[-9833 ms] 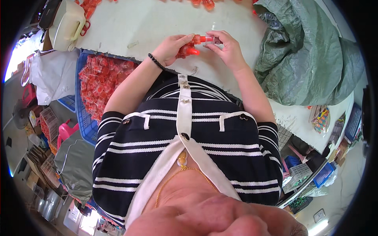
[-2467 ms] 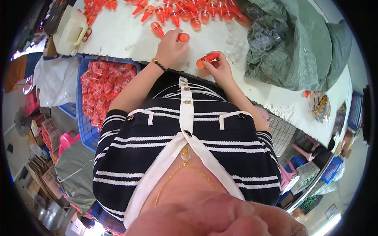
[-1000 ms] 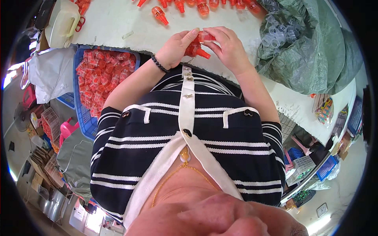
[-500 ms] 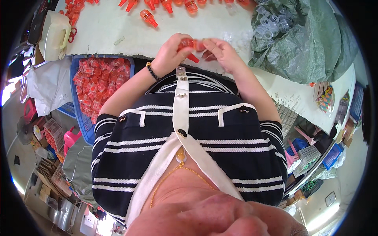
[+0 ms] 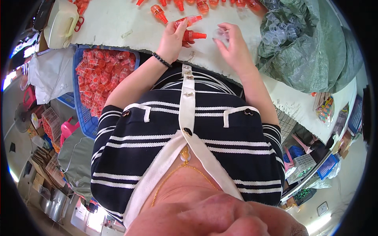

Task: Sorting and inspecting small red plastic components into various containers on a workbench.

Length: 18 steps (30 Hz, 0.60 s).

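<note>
left hand (image 5: 172,39) grips two small translucent red plastic bottles with nozzle tips (image 5: 189,28) above white table (image 5: 114,19); right hand (image 5: 232,49) pinches small clear plastic cap (image 5: 220,34) between fingertips, just beside bottles. bottles likely light, stiff, smooth, a bit slippery; best held round body, not thin nozzle. cap tiny, easily dropped. blue crate of red pieces (image 5: 96,84) at left.

Your pale worktable (image 5: 114,21) at 12 o'clock; blue crate (image 5: 80,114) at 9; shelving (image 5: 311,165) at 4; bright floor glare at 7.
</note>
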Tool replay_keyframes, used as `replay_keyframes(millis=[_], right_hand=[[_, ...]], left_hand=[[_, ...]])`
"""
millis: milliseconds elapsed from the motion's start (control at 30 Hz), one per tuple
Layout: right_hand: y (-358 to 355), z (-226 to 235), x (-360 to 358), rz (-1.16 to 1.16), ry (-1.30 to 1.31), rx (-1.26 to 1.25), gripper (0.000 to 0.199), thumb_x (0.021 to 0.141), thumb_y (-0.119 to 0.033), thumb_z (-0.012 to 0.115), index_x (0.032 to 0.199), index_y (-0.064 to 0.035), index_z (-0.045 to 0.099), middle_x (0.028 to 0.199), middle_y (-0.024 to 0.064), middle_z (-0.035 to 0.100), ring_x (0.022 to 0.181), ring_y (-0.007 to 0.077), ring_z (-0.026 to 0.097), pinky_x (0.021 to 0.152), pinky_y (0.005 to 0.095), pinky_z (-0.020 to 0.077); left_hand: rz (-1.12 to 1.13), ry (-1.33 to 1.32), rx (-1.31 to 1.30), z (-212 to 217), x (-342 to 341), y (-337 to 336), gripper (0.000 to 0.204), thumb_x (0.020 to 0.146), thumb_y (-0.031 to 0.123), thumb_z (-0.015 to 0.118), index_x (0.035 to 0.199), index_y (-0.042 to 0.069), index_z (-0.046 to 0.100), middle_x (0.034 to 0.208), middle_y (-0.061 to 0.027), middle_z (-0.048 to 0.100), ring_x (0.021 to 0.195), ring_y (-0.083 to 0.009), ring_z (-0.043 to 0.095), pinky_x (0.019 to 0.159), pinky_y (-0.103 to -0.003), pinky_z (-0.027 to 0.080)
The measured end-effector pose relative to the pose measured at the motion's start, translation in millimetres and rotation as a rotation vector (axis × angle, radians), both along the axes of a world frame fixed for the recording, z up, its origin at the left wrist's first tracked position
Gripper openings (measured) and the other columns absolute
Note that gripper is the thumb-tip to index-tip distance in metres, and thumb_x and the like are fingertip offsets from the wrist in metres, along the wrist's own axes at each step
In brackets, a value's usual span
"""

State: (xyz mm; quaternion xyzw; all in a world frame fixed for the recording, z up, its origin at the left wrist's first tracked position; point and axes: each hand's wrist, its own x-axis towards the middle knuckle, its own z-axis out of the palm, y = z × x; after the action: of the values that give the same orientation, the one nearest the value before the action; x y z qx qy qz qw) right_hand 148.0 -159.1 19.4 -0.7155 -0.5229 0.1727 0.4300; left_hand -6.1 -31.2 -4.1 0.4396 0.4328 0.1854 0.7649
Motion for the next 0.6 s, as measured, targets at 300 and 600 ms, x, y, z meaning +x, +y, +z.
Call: replay_keyframes(millis=[300,600], right_hand=[[17,3,-22,0.196,-0.128,0.088,0.034,0.075,-0.010,0.069,0.105,-0.0060,0.053,0.097,0.0098,0.060,0.085,0.0294,0.059,0.076,0.0369,0.0489],[18,0,-32,0.143,0.066,0.124,0.026,0.080,-0.012,0.069,0.102,-0.0019,0.058,0.093,0.0088,0.064,0.082,0.0221,0.061,0.073,0.0335,0.0500]], left_hand=[[0.045,-0.005,0.217,-2,3,-3,0.028,0.096,0.032,0.052,0.102,0.005,0.052,0.074,0.0006,0.057,0.053,-0.0051,0.048,0.043,-0.020,0.035],[0.068,-0.005,0.500,-3,2,-9,0.034,0.090,0.024,0.062,0.108,-0.001,0.048,0.078,-0.0090,0.060,0.060,-0.0168,0.058,0.054,-0.029,0.047]])
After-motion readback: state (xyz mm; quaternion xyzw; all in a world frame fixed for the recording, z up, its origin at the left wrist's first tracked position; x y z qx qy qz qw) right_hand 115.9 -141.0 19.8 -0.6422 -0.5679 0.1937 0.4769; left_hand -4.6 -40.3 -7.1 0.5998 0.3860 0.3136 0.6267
